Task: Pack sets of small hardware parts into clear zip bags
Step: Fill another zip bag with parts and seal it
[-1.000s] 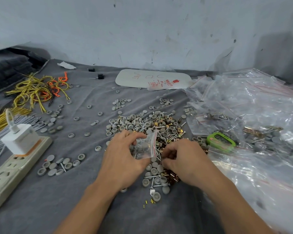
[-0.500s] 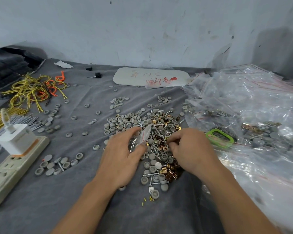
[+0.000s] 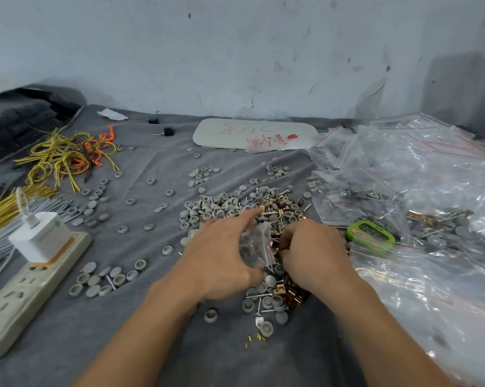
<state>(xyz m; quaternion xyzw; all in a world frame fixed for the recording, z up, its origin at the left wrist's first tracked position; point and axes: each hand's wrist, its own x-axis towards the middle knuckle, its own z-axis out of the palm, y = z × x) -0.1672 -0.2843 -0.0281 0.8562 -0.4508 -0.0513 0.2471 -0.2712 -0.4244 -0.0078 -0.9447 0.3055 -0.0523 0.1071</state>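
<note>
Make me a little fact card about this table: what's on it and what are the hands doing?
left hand: holds the small zip bag over the pile of parts
right hand: fingers curled down beside the bag; what they hold is hidden
in the pile: grey caps, screws, brass-coloured clips
right side: heap of clear bags, green gadget with a display
left side: power strip, yellow wires

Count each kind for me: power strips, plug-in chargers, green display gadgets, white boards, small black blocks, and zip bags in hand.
Beige plastic power strip: 1
White plug-in charger block: 1
Green plastic display gadget: 1
White flat board, red print: 1
Small black blocks: 2
Small clear zip bag, held: 1
Total: 7
</note>
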